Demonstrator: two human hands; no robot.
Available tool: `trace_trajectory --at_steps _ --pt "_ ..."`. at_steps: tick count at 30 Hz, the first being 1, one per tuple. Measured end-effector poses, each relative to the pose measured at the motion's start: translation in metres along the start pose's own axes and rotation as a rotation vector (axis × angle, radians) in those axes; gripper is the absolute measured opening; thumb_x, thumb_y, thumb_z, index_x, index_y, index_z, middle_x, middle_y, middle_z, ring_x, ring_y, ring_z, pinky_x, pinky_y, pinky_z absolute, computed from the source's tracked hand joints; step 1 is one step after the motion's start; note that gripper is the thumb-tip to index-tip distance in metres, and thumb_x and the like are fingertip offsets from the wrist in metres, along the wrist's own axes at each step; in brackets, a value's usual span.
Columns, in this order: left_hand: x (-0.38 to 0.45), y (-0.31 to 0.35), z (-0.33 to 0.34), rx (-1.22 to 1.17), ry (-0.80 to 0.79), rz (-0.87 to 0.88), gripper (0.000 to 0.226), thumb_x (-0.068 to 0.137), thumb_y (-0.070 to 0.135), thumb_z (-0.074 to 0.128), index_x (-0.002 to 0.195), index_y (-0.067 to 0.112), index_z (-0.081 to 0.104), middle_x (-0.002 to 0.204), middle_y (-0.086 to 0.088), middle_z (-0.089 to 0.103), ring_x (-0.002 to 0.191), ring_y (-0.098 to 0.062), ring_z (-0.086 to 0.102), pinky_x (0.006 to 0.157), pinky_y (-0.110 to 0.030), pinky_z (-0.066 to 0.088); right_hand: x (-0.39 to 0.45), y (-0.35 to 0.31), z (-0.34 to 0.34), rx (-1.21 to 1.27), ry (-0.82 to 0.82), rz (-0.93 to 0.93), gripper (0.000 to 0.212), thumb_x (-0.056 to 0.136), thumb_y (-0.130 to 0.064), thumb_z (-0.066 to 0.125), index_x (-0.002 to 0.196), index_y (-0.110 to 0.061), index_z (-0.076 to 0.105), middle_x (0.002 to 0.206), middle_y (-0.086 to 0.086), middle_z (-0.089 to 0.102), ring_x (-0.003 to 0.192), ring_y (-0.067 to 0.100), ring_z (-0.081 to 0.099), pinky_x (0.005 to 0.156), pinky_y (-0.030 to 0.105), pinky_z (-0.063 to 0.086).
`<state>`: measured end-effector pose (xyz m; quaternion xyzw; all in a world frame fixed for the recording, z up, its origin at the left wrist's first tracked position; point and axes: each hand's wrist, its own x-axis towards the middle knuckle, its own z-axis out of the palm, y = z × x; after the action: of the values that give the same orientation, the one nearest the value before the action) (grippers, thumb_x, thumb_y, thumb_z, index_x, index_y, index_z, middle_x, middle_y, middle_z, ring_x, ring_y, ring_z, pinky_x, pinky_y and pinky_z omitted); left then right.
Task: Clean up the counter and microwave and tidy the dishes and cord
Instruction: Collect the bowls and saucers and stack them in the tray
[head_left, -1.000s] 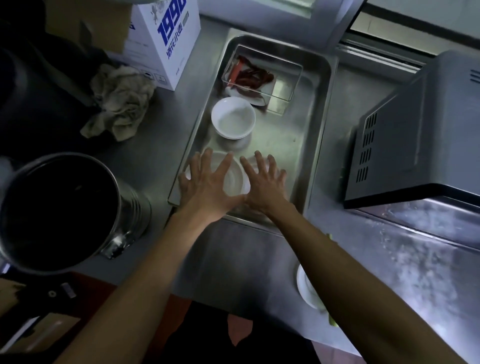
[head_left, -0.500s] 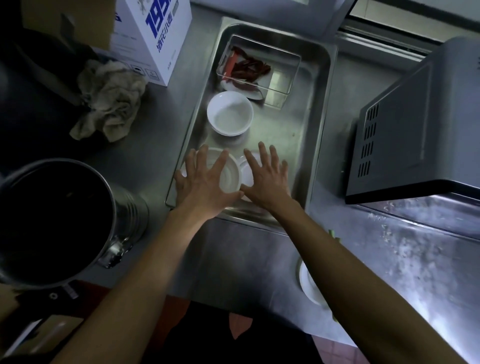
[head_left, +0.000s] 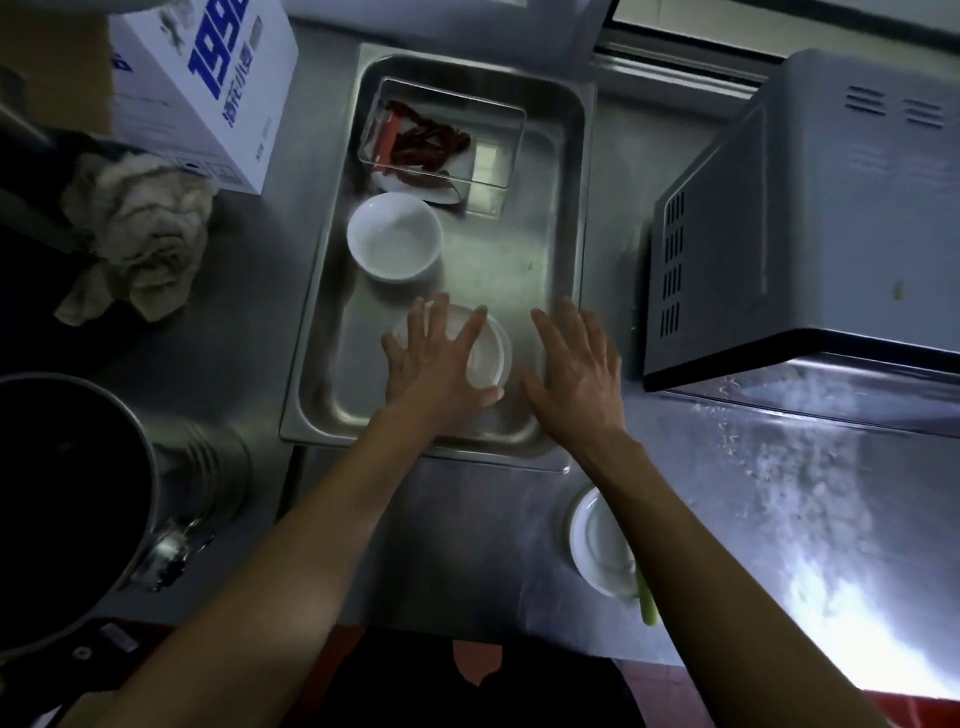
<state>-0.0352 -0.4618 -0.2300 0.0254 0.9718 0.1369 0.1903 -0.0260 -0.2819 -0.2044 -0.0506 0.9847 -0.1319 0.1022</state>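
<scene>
Left hand (head_left: 436, 358) lies spread flat over the small white dish (head_left: 485, 353) at the tray's (head_left: 576, 208) 6 o'clock end — right hand (head_left: 576, 374) spread too, holding nothing. Looks glazed, slippery, breakable — I'd pinch its rim.

1. The left hand (head_left: 434, 364) and the right hand (head_left: 576, 374) are bare, with no gloves, rings or watch showing.
2. Both forearms are uncovered along all of their visible length; no sleeve reaches into view.
3. At the bottom edge a dark, nearly black garment (head_left: 467, 696) covers the torso.
4. A small reddish patch (head_left: 475, 662) sits on that garment near its upper edge.
</scene>
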Motion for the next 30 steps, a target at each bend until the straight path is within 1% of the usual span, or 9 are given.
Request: trace_trajectory --at_steps 4,9,15,20,25,29,30 --pt "0.014 0.008 0.011 0.062 0.001 0.004 0.108 0.070 0.075 0.065 0.155 0.043 0.006 0.165 -0.008 -0.002 0.150 -0.037 -0.003 0.110 -0.070 0.017 -0.007 0.011 0.003 0.029 0.013 0.035 0.068 0.093 -0.035 0.059 0.154 -0.025 0.029 0.165 0.011 0.016 0.152 0.032 0.011 0.119 0.053 0.019" --pt "0.026 0.010 0.019 0.078 -0.013 0.000 0.110 0.068 0.074 0.067 0.155 0.041 0.007 0.165 -0.009 -0.001 0.150 -0.039 0.001 0.109 -0.071 0.018 -0.014 0.021 0.008 0.051 0.017 0.036 0.067 0.095 -0.036 0.057 0.153 -0.024 0.028 0.164 0.011 0.018 0.152 0.033 0.013 0.118 0.055 0.023" --pt "0.027 0.012 0.026 0.093 -0.039 -0.018 0.114 0.066 0.075 0.070 0.155 0.042 0.006 0.165 -0.007 -0.005 0.150 -0.039 -0.004 0.110 -0.073 0.016 -0.016 0.022 0.012 0.078 0.013 0.042 0.066 0.095 -0.037 0.056 0.153 -0.025 0.027 0.164 0.010 0.019 0.152 0.032 0.012 0.117 0.054 0.024" --pt "0.025 0.009 0.031 0.131 -0.016 0.000 0.114 0.067 0.077 0.066 0.155 0.041 0.003 0.166 -0.009 -0.005 0.150 -0.040 -0.004 0.108 -0.074 0.017 -0.014 0.016 0.011 0.093 0.008 0.043 0.064 0.094 -0.034 0.057 0.152 -0.024 0.031 0.164 0.011 0.019 0.151 0.032 0.014 0.117 0.055 0.024" --pt "0.022 0.007 0.029 0.142 -0.013 0.037 0.113 0.069 0.080 0.062 0.156 0.037 0.003 0.166 -0.010 -0.006 0.150 -0.040 -0.006 0.108 -0.076 0.014 -0.016 0.010 0.010 0.090 0.007 0.065 0.065 0.094 -0.034 0.057 0.152 -0.024 0.031 0.164 0.010 0.018 0.151 0.031 0.013 0.116 0.054 0.023" --pt "0.013 0.006 0.021 0.097 0.013 0.076 0.104 0.078 0.077 0.056 0.157 0.031 0.007 0.166 -0.010 -0.002 0.151 -0.037 -0.005 0.112 -0.073 0.009 -0.024 0.011 0.008 0.092 0.025 0.084 0.057 0.092 -0.033 0.060 0.145 -0.021 0.042 0.159 0.012 0.029 0.147 0.034 0.024 0.114 0.057 0.032" --pt "0.010 0.007 0.018 0.079 0.020 0.088 0.100 0.081 0.075 0.055 0.158 0.030 0.009 0.166 -0.010 0.000 0.151 -0.036 -0.004 0.112 -0.072 0.009 -0.028 0.012 0.007 0.104 0.027 0.109 0.055 0.092 -0.034 0.060 0.143 -0.021 0.044 0.159 0.012 0.030 0.147 0.033 0.024 0.114 0.056 0.032"
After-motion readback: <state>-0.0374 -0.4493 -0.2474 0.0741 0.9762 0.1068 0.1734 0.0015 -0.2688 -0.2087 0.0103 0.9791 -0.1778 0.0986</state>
